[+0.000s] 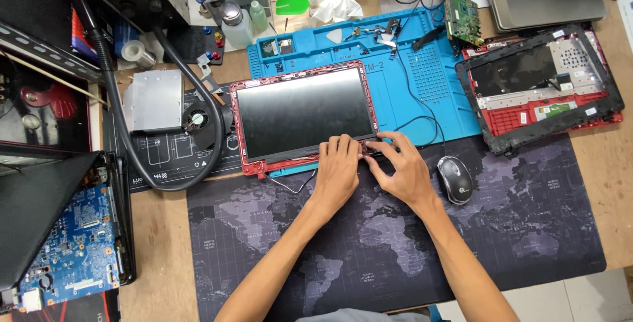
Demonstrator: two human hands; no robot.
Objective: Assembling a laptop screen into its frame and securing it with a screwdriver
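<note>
- Two mats cover the desk: a dark desk mat [395,243] printed with a world map nearest the person, and a blue repair mat [428,91] beyond it.
- At far right a stripped red laptop base [537,88] lies well apart from the hands.
- At lower left an open case shows a blue circuit board [69,249].
- A black hose [125,130] loops past a small cooling fan [196,121] left of the screen.
- A red-framed laptop screen panel [303,114] lies face up, partly on the blue mat, its near edge over the dark one.
- The left hand [337,167] rests fingers down on the panel's lower right corner.
- The right hand [399,167] meets it there, fingertips pinching the frame's corner beside the left fingers.
- A black mouse [455,179] sits just right of the right hand, untouched.
</note>
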